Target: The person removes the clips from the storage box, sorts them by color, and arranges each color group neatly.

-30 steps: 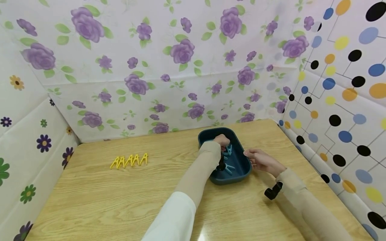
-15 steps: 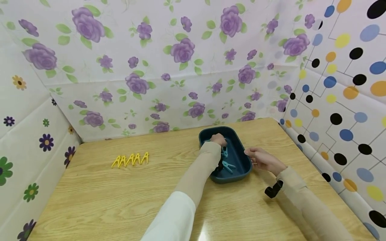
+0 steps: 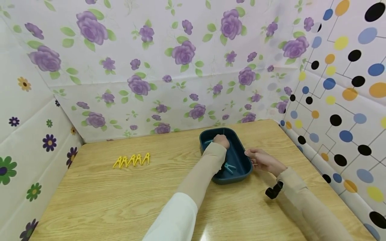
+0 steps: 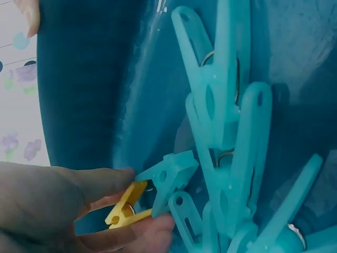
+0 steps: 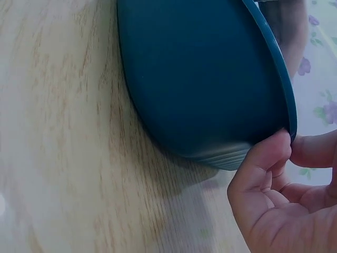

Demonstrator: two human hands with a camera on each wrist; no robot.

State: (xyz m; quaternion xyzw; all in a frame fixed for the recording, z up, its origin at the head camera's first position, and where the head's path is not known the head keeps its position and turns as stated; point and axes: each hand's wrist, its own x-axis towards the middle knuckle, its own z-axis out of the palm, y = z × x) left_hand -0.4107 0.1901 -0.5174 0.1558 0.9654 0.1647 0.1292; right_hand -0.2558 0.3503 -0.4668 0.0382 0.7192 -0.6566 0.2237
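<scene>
Inside a dark teal plastic bin (image 3: 246, 164), my left hand (image 3: 221, 140) reaches down among light-blue clothespins (image 4: 218, 100). In the left wrist view, the thumb and fingertips of that hand pinch a small yellow clothespin (image 4: 122, 211) by its two handles. One light-blue clothespin (image 4: 176, 171) lies right at the same fingertips, overlapping the yellow one's handle ends. My right hand (image 3: 265, 160) grips the bin's right rim between thumb and fingers; the right wrist view shows the thumb and fingers at the bin wall (image 5: 205, 79). The left forearm hides part of the bin's inside.
Several yellow clothespins (image 3: 147, 155) stand in a row on the wooden table (image 3: 120, 201), left of the bin. A flowered sheet (image 3: 169, 67) hangs behind the table, and a dotted one (image 3: 337, 103) on the right. A black wrist camera (image 3: 272, 191) sits at my right wrist.
My left hand has shifted within the bin, a little back toward the middle, and the forearm has swung slightly right. A light-blue clothespin beside it is now covered. My right hand stays on the rim.
</scene>
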